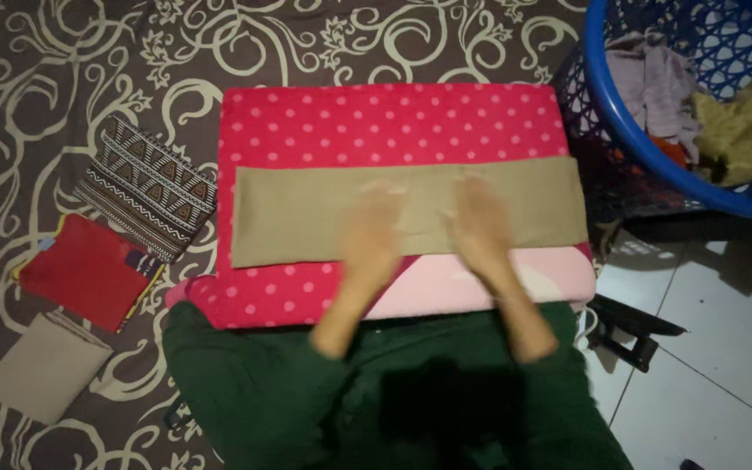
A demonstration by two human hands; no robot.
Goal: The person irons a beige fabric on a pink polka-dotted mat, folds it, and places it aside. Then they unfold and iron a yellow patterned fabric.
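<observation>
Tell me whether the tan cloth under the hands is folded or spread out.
Folded: the tan cloth lies as a long narrow band with straight edges across the pink dotted board.

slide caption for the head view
Both hands, left hand and right hand, flat on tan cloth over polka-dot board.

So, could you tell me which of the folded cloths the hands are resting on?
The long khaki cloth on the polka-dot board: left hand and right hand lie flat on it. The patterned, red and beige folded cloths lie apart, untouched.
</observation>
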